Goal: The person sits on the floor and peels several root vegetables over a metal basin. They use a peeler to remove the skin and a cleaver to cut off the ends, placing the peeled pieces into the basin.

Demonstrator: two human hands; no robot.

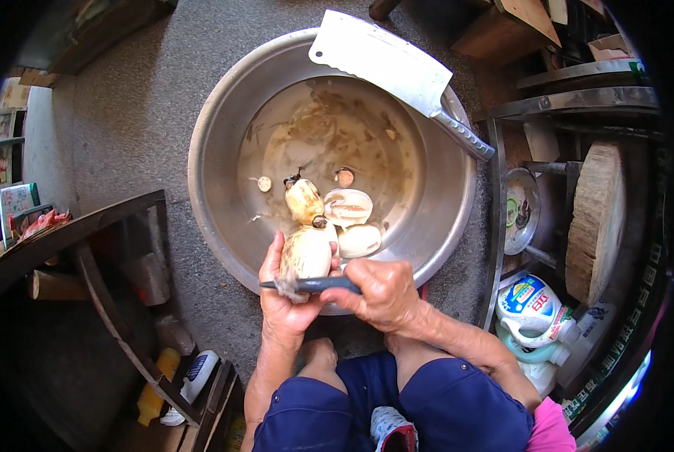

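Observation:
My left hand (280, 313) holds a lotus root (307, 252) from below, over the near side of a wide metal basin (207, 203). A browner segment (304, 200), joined to it at a dark node, points away into the basin. In my right hand (389, 295) is a slim dark peeler (325, 285), lying across the root's near end. Pale shavings (288, 283) cling to it there. Beside the root are a pale cut piece showing holes (348, 206) and a smooth peeled piece (361, 239). Small cut-off ends (264, 184) lie in the cloudy water.
A cleaver (386, 60) rests across the basin's far right rim, handle pointing right. On the right, a metal rack holds a round wooden chopping block (594, 222), a bowl (531, 211) and detergent bottles (529, 301). A wooden frame (73, 245) with bottles stands at left.

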